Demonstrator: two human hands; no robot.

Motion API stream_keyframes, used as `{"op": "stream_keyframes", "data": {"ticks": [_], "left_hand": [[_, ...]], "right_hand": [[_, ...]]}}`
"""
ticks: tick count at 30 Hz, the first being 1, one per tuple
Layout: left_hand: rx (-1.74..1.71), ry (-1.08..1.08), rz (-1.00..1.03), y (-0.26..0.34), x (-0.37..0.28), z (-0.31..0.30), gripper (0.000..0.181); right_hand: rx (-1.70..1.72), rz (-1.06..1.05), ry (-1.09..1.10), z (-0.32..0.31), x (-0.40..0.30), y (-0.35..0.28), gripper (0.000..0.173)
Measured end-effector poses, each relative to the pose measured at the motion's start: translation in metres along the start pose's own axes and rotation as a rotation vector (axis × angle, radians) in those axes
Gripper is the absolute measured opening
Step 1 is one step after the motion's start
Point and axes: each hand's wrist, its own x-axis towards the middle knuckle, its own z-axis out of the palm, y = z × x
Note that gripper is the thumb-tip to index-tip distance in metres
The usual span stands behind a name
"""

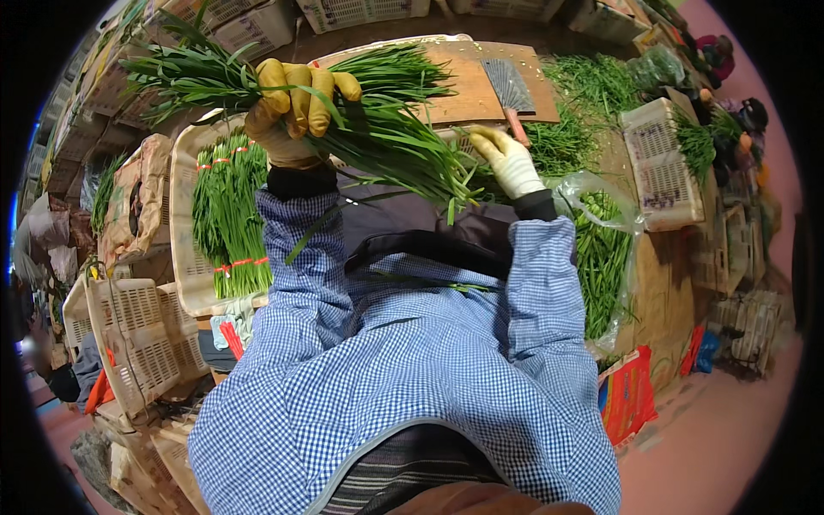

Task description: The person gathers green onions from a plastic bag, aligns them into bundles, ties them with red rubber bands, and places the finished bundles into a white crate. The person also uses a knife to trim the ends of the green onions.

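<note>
My left hand (pixel 299 103), in a yellow-coated glove, is closed around a loose bunch of long green leaves that look like garlic chives (pixel 393 151). The bunch stretches across in front of me, its leaf tips to the left and the other ends sagging to the right. Beside those right-hand ends is my right hand (pixel 505 158), also gloved, with thumb and fingers close together at a few stray blades; whether it pinches any is unclear. Beyond the hands, a cleaver (pixel 508 84) with a wooden handle lies on a wooden board (pixel 467 100), next to another pile of chives (pixel 396 74).
On the left, a plastic crate (pixel 185 257) holds chive bundles (pixel 232 219) tied with red bands. At right are a clear plastic bag (pixel 627 219) of chives, loose greens (pixel 589 80) and a white crate (pixel 663 167). A red package (pixel 627 396) lies low right. People are at the far right.
</note>
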Motion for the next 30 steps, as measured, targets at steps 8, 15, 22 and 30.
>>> {"op": "stream_keyframes", "data": {"ticks": [8, 15, 22, 30], "left_hand": [[0.008, 0.095, -0.03, -0.029, 0.009, -0.004, 0.02], [0.193, 0.537, 0.004, 0.001, -0.025, -0.051, 0.016], [0.192, 0.96, 0.088, -0.011, -0.039, -0.078, 0.019], [0.168, 1.028, 0.071, 0.004, -0.034, -0.072, 0.014]], "right_hand": [[0.477, -0.266, -0.511, 0.031, 0.046, -0.072, 0.044], [1.519, 0.216, -0.796, 0.042, -0.023, -0.006, 0.091], [1.083, 0.271, -0.342, 0.045, -0.037, -0.009, 0.015], [0.446, 0.259, 0.06, 0.016, -0.03, 0.039, 0.02]]}}
